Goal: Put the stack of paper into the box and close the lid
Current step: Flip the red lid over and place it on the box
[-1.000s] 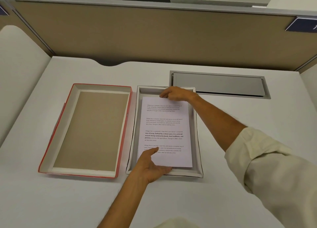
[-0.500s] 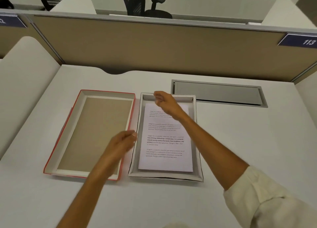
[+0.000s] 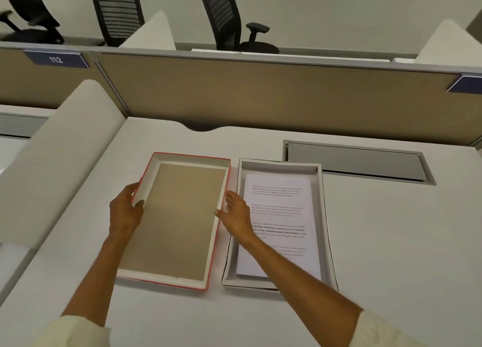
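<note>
**Both hands on the lid, paper already in the box**

The stack of paper (image 3: 280, 226) lies flat inside the box (image 3: 324, 232), which sits on the desk (image 3: 391, 242) at about 3 o'clock from the lid (image 3: 182, 216). The lid lies upside down, red rim up, just beside the box. The left hand (image 3: 126, 213) grips the lid's wall at 9 o'clock — thumb inside, fingers curled round the outside. The right hand (image 3: 236, 216) rests half open at the lid's 3 o'clock edge, thumb touching the inner wall, fingers spread along the rim; its forearm crosses over the box and paper. A grey hatch (image 3: 357, 164) sits at 1 o'clock from the box.
</note>
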Motion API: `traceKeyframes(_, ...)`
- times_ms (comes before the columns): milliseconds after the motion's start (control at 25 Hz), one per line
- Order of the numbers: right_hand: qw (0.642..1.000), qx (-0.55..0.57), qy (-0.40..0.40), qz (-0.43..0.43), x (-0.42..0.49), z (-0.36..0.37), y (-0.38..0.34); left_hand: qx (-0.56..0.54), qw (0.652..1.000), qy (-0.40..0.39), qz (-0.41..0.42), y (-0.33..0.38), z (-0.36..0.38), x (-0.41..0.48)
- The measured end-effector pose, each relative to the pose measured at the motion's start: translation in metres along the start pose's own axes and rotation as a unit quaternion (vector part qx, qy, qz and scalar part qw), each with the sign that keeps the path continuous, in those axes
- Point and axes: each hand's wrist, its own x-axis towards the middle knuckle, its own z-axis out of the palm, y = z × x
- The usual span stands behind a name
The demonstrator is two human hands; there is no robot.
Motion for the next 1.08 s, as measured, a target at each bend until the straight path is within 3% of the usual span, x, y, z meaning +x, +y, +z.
traceKeyframes(360,0.994,-0.093,0.060,0.013,-0.006,0.037,0.028,0.064,0.993,-0.017,-0.101,-0.050,0.001,0.008)
traceKeyframes(720,0.991,-0.122,0.048,-0.004,-0.002,0.034,0.039,0.099,0.992,-0.037,-0.072,-0.059,-0.007,0.010)
traceKeyframes(1080,0.987,-0.155,0.041,-0.006,-0.005,0.028,0.035,0.068,0.994,-0.056,-0.066,-0.019,-0.050,0.001)
